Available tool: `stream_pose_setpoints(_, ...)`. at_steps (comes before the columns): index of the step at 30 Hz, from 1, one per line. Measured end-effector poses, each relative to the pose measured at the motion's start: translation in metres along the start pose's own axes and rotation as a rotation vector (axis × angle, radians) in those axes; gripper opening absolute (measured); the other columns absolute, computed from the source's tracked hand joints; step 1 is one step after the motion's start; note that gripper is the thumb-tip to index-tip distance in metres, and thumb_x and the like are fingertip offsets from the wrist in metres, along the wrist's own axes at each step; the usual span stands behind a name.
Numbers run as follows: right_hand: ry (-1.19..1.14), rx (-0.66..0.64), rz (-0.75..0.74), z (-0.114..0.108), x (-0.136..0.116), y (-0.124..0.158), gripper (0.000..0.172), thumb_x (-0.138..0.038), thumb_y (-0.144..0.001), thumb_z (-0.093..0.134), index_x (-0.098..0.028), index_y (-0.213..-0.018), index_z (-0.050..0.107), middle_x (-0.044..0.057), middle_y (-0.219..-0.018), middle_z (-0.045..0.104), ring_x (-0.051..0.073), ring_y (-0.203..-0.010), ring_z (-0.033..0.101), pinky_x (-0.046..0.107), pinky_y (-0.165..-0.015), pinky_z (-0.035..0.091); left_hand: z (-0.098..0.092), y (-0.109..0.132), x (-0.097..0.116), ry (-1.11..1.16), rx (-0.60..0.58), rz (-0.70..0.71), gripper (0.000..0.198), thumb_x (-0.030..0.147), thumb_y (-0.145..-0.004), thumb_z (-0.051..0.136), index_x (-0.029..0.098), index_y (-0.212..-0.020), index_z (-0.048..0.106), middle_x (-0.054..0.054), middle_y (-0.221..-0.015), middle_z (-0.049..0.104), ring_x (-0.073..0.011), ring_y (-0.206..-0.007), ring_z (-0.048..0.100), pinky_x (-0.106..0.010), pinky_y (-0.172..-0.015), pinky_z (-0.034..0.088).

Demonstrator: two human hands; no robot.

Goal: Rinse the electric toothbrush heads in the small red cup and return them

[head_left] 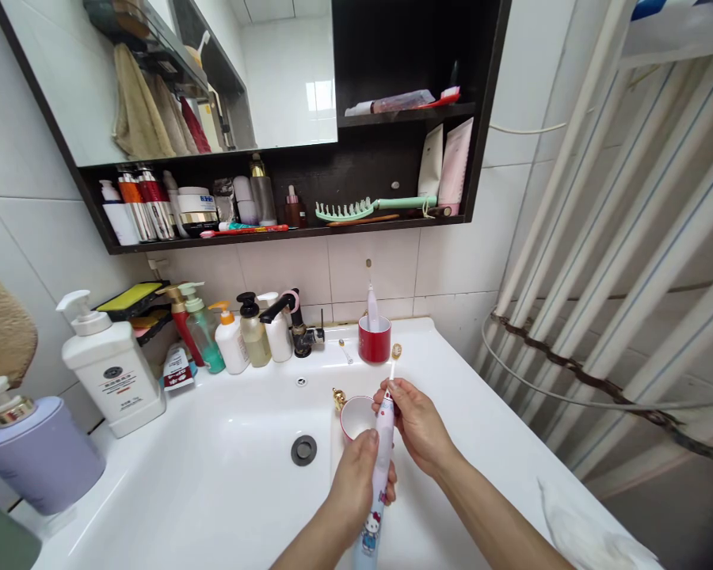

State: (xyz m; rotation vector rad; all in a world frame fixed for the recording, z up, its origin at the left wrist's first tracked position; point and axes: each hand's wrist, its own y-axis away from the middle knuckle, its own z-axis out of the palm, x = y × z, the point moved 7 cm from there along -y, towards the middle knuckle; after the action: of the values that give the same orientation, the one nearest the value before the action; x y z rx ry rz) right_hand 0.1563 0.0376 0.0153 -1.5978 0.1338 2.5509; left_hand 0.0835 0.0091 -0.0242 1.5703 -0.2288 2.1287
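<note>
A pale pink electric toothbrush [385,437] with a cartoon cat print points away from me over the sink's right side. My left hand [356,475] is wrapped around its handle. Higher up, the fingers of my right hand [421,423] pinch the base of the white brush head [396,353], where it meets the handle. Just behind my hands is a cup [355,413] with a white inside and a gold figure [338,398] at its side; my hands partly hide it. A red cup [374,345] on the back ledge holds another pale toothbrush [372,307]. Beside it lies a loose brush head [345,351].
The white sink [226,475] has a dark drain [303,450] and a black faucet [299,324]. Several pump bottles [254,332] line the back left. A dark shelf cabinet [309,231] hangs above, and pipes [594,269] stand at the right. White cloth or plastic [588,530] lies lower right.
</note>
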Motion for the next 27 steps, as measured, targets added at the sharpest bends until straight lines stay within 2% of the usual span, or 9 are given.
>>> stream_pose_setpoints(4, -0.065, 0.018, 0.005, 0.002, 0.000, 0.002, 0.016, -0.032, -0.062, 0.049, -0.017, -0.063, 0.045, -0.003, -0.050, 0.051, 0.009, -0.047, 0.047, 0.022, -0.048, 0.035, 0.006, 0.002, -0.008, 0.093, -0.077, -0.151, 0.045, 0.056, -0.063, 0.024, 0.015, -0.072, 0.040, 0.004, -0.046, 0.042, -0.0049, -0.034, 0.036, -0.020, -0.038, 0.025)
stream_pose_setpoints(5, -0.073, 0.021, 0.006, 0.002, 0.000, 0.003, 0.016, -0.032, -0.062, 0.049, -0.017, -0.062, 0.045, -0.003, -0.050, 0.050, 0.009, -0.047, 0.047, 0.022, -0.048, 0.036, 0.006, 0.003, -0.007, 0.079, -0.069, -0.142, 0.046, 0.057, -0.063, 0.024, 0.015, -0.072, 0.040, 0.004, -0.046, 0.042, -0.0050, -0.034, 0.036, -0.020, -0.038, 0.025)
stream_pose_setpoints(9, -0.058, 0.053, -0.033, 0.001, -0.003, 0.004, 0.016, -0.032, -0.061, 0.050, -0.016, -0.062, 0.045, -0.004, -0.049, 0.049, 0.008, -0.047, 0.048, 0.021, -0.049, 0.036, 0.000, 0.004, 0.004, -0.089, 0.031, 0.035, 0.043, 0.056, -0.062, 0.027, 0.015, -0.067, 0.039, 0.003, -0.045, 0.043, -0.0066, -0.035, 0.038, -0.021, -0.038, 0.027)
stream_pose_setpoints(12, -0.073, 0.067, -0.020, 0.000, -0.003, 0.003, 0.017, -0.032, -0.060, 0.050, -0.016, -0.062, 0.045, -0.004, -0.048, 0.049, 0.008, -0.045, 0.047, 0.022, -0.048, 0.036, 0.004, 0.004, -0.002, -0.034, -0.005, -0.017, 0.042, 0.055, -0.064, 0.023, 0.016, -0.068, 0.038, 0.004, -0.045, 0.043, -0.0061, -0.033, 0.036, -0.021, -0.037, 0.027)
stream_pose_setpoints(16, -0.082, 0.043, -0.002, 0.000, -0.001, 0.001, 0.018, -0.033, -0.060, 0.051, -0.016, -0.062, 0.045, -0.004, -0.049, 0.049, 0.008, -0.044, 0.047, 0.022, -0.049, 0.036, 0.003, 0.005, -0.002, -0.010, 0.019, -0.012, 0.040, 0.053, -0.065, 0.025, 0.016, -0.067, 0.037, 0.004, -0.045, 0.043, -0.0056, -0.033, 0.036, -0.020, -0.036, 0.026)
stream_pose_setpoints(19, -0.075, 0.053, 0.010, -0.002, 0.000, 0.000, 0.017, -0.032, -0.060, 0.050, -0.016, -0.062, 0.045, -0.004, -0.049, 0.048, 0.008, -0.044, 0.047, 0.022, -0.048, 0.036, 0.006, 0.005, -0.005, 0.047, -0.026, -0.082, 0.040, 0.052, -0.065, 0.027, 0.015, -0.069, 0.039, 0.004, -0.045, 0.042, -0.0052, -0.033, 0.036, -0.020, -0.036, 0.026)
stream_pose_setpoints(24, -0.088, 0.082, 0.009, -0.007, 0.002, -0.003, 0.015, -0.031, -0.061, 0.050, -0.016, -0.061, 0.045, -0.004, -0.051, 0.049, 0.008, -0.045, 0.047, 0.022, -0.050, 0.037, 0.005, 0.007, -0.001, -0.046, 0.006, -0.063, 0.040, 0.053, -0.064, 0.026, 0.015, -0.061, 0.038, 0.004, -0.043, 0.042, -0.0045, -0.031, 0.034, -0.019, -0.035, 0.025)
stream_pose_setpoints(27, -0.079, 0.062, 0.026, -0.006, 0.003, -0.004, 0.015, -0.031, -0.061, 0.050, -0.016, -0.061, 0.046, -0.003, -0.051, 0.048, 0.008, -0.045, 0.047, 0.023, -0.050, 0.038, 0.005, 0.007, -0.003, -0.034, 0.000, -0.071, 0.040, 0.054, -0.064, 0.025, 0.016, -0.065, 0.038, 0.004, -0.044, 0.042, -0.0054, -0.031, 0.035, -0.019, -0.035, 0.026)
